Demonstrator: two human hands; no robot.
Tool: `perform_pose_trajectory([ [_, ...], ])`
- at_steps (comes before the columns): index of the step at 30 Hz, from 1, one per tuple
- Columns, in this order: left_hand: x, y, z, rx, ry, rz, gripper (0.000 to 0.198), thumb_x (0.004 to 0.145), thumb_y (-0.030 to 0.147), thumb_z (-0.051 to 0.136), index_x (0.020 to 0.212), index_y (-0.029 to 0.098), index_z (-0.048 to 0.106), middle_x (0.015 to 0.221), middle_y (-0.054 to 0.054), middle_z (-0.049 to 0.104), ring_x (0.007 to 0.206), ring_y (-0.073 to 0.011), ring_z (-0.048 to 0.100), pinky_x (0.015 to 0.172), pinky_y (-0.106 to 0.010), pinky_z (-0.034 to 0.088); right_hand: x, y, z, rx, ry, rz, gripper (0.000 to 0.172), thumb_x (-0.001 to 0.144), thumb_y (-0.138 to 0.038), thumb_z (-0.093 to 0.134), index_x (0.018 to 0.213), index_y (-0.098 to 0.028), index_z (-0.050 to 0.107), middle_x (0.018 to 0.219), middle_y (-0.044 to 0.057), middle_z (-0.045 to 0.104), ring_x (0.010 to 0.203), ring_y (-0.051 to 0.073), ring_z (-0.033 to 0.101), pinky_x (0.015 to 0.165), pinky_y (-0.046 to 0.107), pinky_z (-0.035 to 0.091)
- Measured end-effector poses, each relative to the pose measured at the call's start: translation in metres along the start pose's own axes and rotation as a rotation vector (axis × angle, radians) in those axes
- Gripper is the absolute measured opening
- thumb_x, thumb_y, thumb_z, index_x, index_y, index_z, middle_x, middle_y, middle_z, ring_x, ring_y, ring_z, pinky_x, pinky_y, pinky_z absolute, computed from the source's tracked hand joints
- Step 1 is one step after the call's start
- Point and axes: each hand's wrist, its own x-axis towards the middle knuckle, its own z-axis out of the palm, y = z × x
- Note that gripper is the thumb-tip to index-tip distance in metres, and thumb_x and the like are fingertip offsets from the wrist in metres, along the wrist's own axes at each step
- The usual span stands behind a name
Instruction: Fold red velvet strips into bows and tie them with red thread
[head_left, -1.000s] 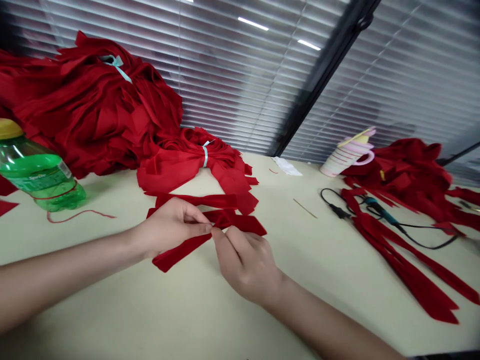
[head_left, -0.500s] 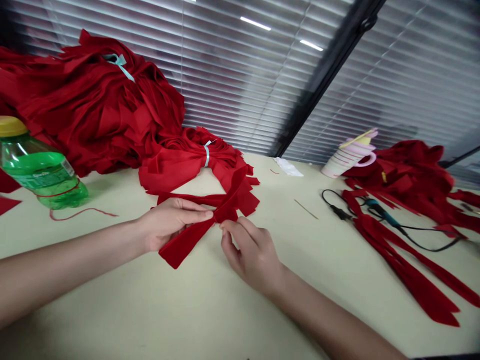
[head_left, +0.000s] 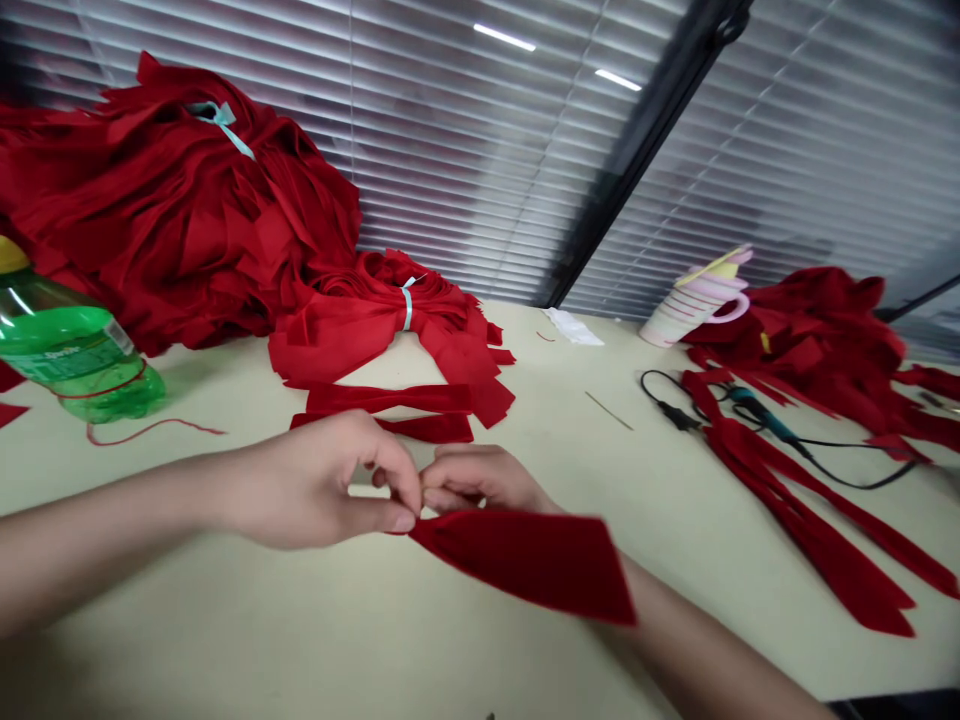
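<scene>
A strip of red velvet ribbon [head_left: 525,562] is pinched at its gathered part between the thumb and finger of my left hand [head_left: 330,485]. Its wide, flat end stretches to the right, in front of my right wrist. My right hand [head_left: 480,478] is closed, fingertips pressed together right beside my left fingertips at the gather. What those right fingers grip is too small to make out. Just beyond the hands lie two short red velvet strips [head_left: 390,398], narrowed at the middle.
Red ribbon bundles [head_left: 375,310] tied with light-blue bands stand at the back, beside a big red heap [head_left: 180,210]. A green bottle [head_left: 67,350] with red thread is at left. On the right are a pink-striped mug [head_left: 690,305], a corded teal-handled tool [head_left: 761,412] and long ribbons [head_left: 810,540].
The velvet ribbon has swung round, so its wide end now points right rather than down-left. Both hands have come closer together and slightly lower, uncovering the two strips behind them.
</scene>
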Motion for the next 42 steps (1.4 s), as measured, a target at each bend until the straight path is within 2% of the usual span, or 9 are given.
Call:
perform_pose_trajectory([
  [5,0.001,-0.012,0.017,0.453,0.2,0.026,0.015,0.08,0.02,0.055,0.07,0.022,0.066,0.063,0.001,0.063,0.065,-0.0154,0.057,0.058,-0.024,0.038,-0.002,0.006,0.005,-0.42,0.029,-0.184,0.022,0.088,-0.014,0.04,0.075,-0.016,0.058,0.062,-0.002,0.045,0.053,0.009,0.039,0.049,0.021,0.033],
  [10,0.009,-0.024,0.022,0.519,0.323,0.03,0.018,0.081,0.018,0.053,0.068,0.02,0.064,0.063,-0.002,0.062,0.062,-0.0162,0.057,0.056,-0.025,0.035,-0.006,0.006,0.016,-0.861,0.161,-0.278,0.029,0.086,-0.009,0.036,0.068,-0.015,0.058,0.059,-0.002,0.04,0.048,0.011,0.027,0.043,0.026,0.023],
  [18,0.017,-0.017,0.015,-0.194,0.245,-0.205,0.018,0.08,0.029,0.056,0.071,0.017,0.066,0.072,-0.002,0.067,0.067,-0.0166,0.06,0.06,-0.025,0.044,-0.004,0.002,0.021,-1.112,0.387,-0.395,0.023,0.08,0.001,0.043,0.068,-0.012,0.059,0.055,-0.002,0.04,0.046,0.009,0.03,0.042,0.025,0.025],
  [23,0.019,-0.015,0.018,-0.499,0.405,-0.364,0.011,0.072,0.028,0.067,0.074,0.017,0.068,0.082,-0.004,0.071,0.079,-0.0186,0.063,0.071,-0.027,0.048,-0.005,-0.003,0.02,-1.207,0.423,-0.523,0.018,0.081,-0.001,0.047,0.08,-0.009,0.063,0.053,-0.002,0.043,0.048,0.011,0.037,0.042,0.026,0.028],
  [26,0.019,-0.014,0.018,-0.584,0.49,-0.381,0.011,0.07,0.027,0.071,0.073,0.017,0.068,0.08,-0.003,0.07,0.076,-0.0159,0.062,0.07,-0.025,0.048,-0.007,0.001,0.021,-1.162,0.443,-0.524,0.018,0.079,0.0,0.047,0.079,-0.011,0.062,0.052,-0.003,0.04,0.046,0.011,0.034,0.04,0.026,0.025],
  [30,0.018,-0.008,0.014,-0.802,0.511,-0.446,0.005,0.071,0.02,0.07,0.071,0.015,0.067,0.072,-0.001,0.068,0.066,-0.011,0.059,0.062,-0.02,0.045,-0.006,0.007,0.022,-0.814,0.442,-0.298,0.018,0.081,-0.004,0.045,0.083,-0.012,0.06,0.059,-0.001,0.045,0.046,0.009,0.035,0.041,0.024,0.03],
  [34,0.017,-0.006,0.008,-0.932,0.359,-0.377,0.006,0.071,0.019,0.069,0.072,0.015,0.066,0.064,0.002,0.063,0.055,-0.0077,0.054,0.052,-0.017,0.04,-0.004,0.005,0.018,-0.376,0.465,-0.094,0.016,0.083,-0.01,0.046,0.074,-0.016,0.057,0.057,-0.004,0.041,0.047,0.008,0.035,0.043,0.021,0.031],
  [38,0.013,-0.008,-0.003,-0.593,0.09,-0.198,0.01,0.076,0.023,0.066,0.072,0.014,0.065,0.063,0.003,0.059,0.056,-0.0072,0.05,0.053,-0.017,0.037,-0.002,0.001,0.009,-0.09,0.36,-0.072,0.017,0.083,-0.014,0.047,0.068,-0.017,0.053,0.06,-0.003,0.045,0.052,0.009,0.04,0.048,0.021,0.035],
  [42,0.005,-0.008,-0.005,-0.029,-0.056,0.026,0.009,0.082,0.021,0.057,0.084,0.018,0.066,0.075,0.002,0.063,0.069,-0.0114,0.054,0.062,-0.021,0.04,0.001,0.005,0.0,0.02,0.033,-0.077,0.015,0.086,-0.02,0.051,0.076,-0.016,0.061,0.065,-0.001,0.05,0.055,0.009,0.045,0.05,0.02,0.038],
])
